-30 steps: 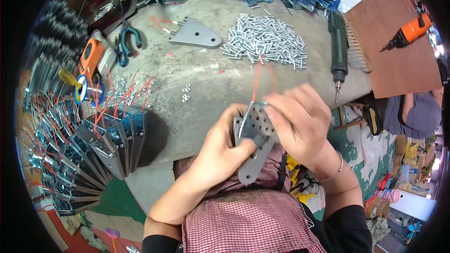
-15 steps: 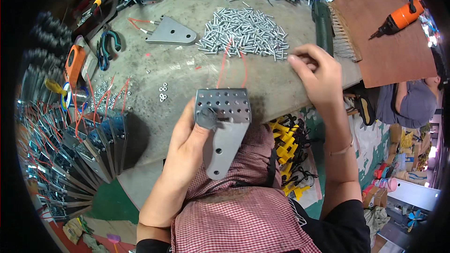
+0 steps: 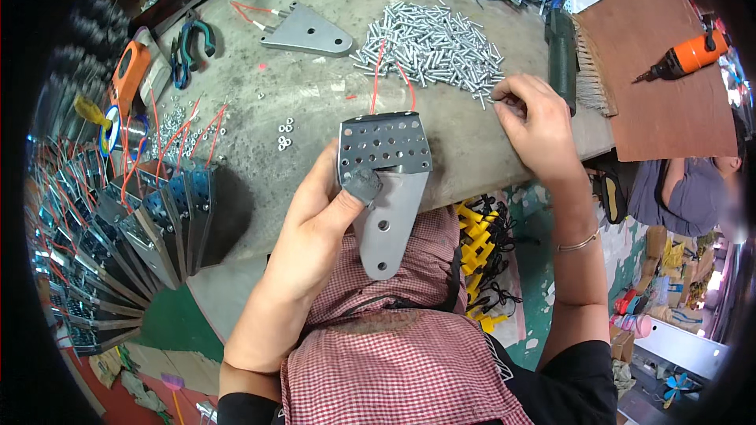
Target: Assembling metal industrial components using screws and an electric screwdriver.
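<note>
My left hand [image 3: 319, 216] is closed round a grey metal housing [image 3: 391, 220], gripping its left side, with a dark grey cover on the thumb. This housing has a perforated plate [image 3: 383, 144] at its wide end, two holes in its tapered end, and red wires [image 3: 376, 79] rising from the top. My right hand [image 3: 535, 122] is at the right edge of a heap of silver screws [image 3: 429, 43]. Its thumb and forefinger are pinched together; what is between them, if anything, is too small to make out.
A similar housing [image 3: 307, 31] lies beyond, left of the screws. Small nuts [image 3: 285, 134], pliers [image 3: 189, 47] and a row of wired housings [image 3: 165, 220] are on the left. A dark green tool [image 3: 561, 59], a brush [image 3: 592, 71] and an orange power tool [image 3: 689, 55] lie right. Another person [image 3: 673, 193] sits there.
My right hand's fingers have closed together at the edge of the screw heap. The held housing has tipped, showing its perforated plate more fully. The whole view has shifted slightly.
</note>
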Motion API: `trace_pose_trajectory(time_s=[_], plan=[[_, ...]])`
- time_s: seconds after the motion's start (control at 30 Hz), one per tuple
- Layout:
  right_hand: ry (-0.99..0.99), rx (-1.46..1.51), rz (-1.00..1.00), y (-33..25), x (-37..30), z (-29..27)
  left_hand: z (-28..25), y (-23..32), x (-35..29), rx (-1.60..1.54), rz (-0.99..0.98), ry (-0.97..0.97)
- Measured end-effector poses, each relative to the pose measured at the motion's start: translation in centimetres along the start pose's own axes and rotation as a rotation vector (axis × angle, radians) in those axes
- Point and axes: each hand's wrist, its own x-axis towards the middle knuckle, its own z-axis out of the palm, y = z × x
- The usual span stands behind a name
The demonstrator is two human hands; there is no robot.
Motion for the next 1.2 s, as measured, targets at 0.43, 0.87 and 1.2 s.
trace_pose_trajectory(time_s=[0.43, 0.87, 1.2], plan=[[-0.108, 0.413, -0.090, -9.1, -1.5, -0.7, 0.5, -0.9, 0.3, -0.037, 0.124, 0.089], [-0.086, 0.419, -0.191, -9.3, -1.5, 0.1, 0.0, -1.1, 0.2, -0.026, 0.101, 0.102], [-0.077, 0.399, -0.201, -9.7, -1.3, 0.6, 0.3, -1.9, 0.1, -0.028, 0.144, 0.186]])
